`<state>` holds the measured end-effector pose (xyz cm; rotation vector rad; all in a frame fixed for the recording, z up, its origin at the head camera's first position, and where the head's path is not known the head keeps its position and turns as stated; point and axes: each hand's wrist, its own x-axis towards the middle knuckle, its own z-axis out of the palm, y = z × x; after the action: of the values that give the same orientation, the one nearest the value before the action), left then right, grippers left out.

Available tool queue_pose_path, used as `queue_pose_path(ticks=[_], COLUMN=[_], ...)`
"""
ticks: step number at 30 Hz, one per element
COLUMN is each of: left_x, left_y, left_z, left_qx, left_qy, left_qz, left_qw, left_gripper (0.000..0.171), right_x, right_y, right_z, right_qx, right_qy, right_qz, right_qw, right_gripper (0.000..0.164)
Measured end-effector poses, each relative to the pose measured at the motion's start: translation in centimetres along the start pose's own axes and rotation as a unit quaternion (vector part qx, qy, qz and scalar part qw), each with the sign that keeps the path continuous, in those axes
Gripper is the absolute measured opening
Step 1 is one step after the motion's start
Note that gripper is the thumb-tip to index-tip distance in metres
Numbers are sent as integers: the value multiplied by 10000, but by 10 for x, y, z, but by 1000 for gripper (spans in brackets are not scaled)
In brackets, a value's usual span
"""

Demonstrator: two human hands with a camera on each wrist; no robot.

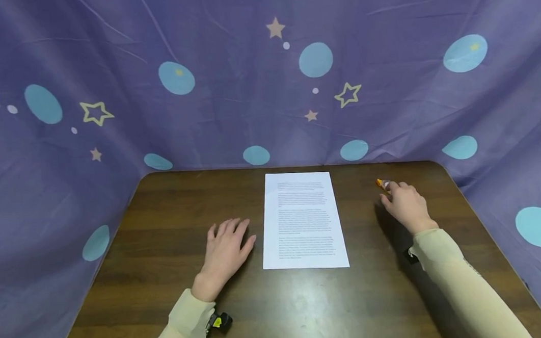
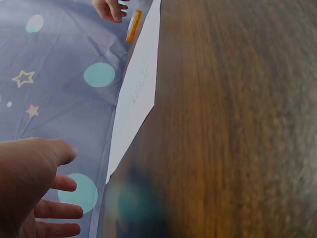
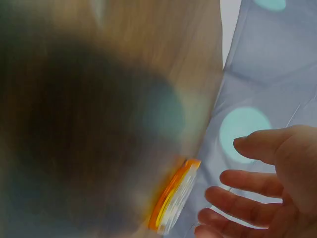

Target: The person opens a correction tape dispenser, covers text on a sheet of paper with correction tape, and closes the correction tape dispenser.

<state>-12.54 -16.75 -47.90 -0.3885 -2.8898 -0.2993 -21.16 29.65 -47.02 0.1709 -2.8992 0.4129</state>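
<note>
Cream sleeves [image 1: 469, 281] lead to my left hand [image 1: 223, 253], beside a printed white paper sheet [image 1: 303, 221], and right hand [image 1: 406, 205], both loosely spread and empty, the right just beside a slim orange-and-clear plastic object [image 3: 176, 197] right of the sheet, probably light, stiff, slick, best pinched mid-length.

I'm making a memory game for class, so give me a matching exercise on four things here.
1. White printed paper sheet
2. Orange-and-clear plastic item
3. Purple patterned fabric curtain
4. Left hand

A. Behind the brown wooden table
B. Left of the sheet
C. Lying text side up
D. Close by the right hand

Pairs: 1-C, 2-D, 3-A, 4-B.
</note>
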Motion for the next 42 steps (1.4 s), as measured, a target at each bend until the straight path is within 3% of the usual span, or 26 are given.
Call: queue_pose_path(ticks=[12, 21, 26, 42], left_x=[-2, 1, 0, -1], left_y=[1, 1, 0, -4], left_z=[-2, -3, -4, -4], left_qx=[-100, -81, -109, -190], left_qy=[-163, -179, -191, -339], left_qz=[-78, -52, -59, -117], left_qw=[9998, 9998, 9997, 9992], left_gripper=[46, 44, 43, 43], right_x=[22, 29, 31, 23], right_y=[33, 45, 48, 35], right_z=[1, 0, 1, 7], right_qx=[-395, -177, -92, -142], right_qy=[-840, -1352, -1382, -1172], right_qz=[357, 691, 750, 298], right_qw=[9950, 9882, 9875, 9926], right_gripper=[52, 53, 50, 48])
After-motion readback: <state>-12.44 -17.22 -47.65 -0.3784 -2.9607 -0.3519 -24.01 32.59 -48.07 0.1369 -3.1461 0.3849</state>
